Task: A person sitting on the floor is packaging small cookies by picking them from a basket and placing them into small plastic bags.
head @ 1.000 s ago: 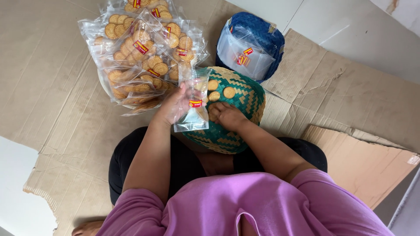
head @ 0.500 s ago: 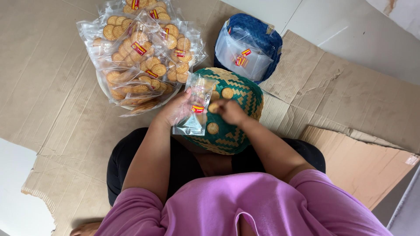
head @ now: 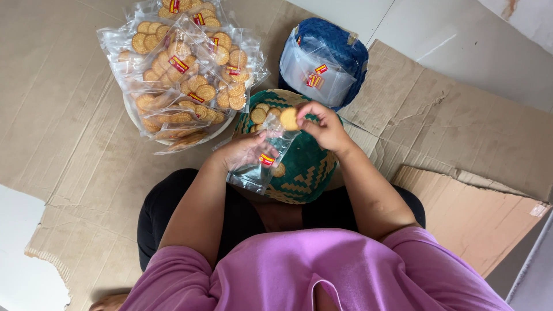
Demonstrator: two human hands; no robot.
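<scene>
Fingertips (head: pixel 304 117) of my right hand (head: pixel 324 128) pinch one round biscuit (head: pixel 288 119) by its edge, narrow and light, just above the mouth of the clear plastic bag (head: pixel 260 164). My left hand (head: pixel 245 151) grips that bag near its top, fingers curled around the film, so the opening faces the biscuit. One biscuit already lies low in the bag, over the green woven basket (head: pixel 302 173) in my lap, where more loose biscuits (head: pixel 260 112) sit at the far rim.

To do this well, I judge I should keep the mouth spread with my left thumb and tilt the biscuit flat, so it slides down beside the other one instead of catching on the film. A soft pinch matters; these look brittle. Filled bags (head: pixel 184 75) pile on the white plate (head: pixel 133 112) to my left, and empty bags fill the blue basket (head: pixel 337 43) beyond, all on brown cardboard (head: pixel 69 115).
</scene>
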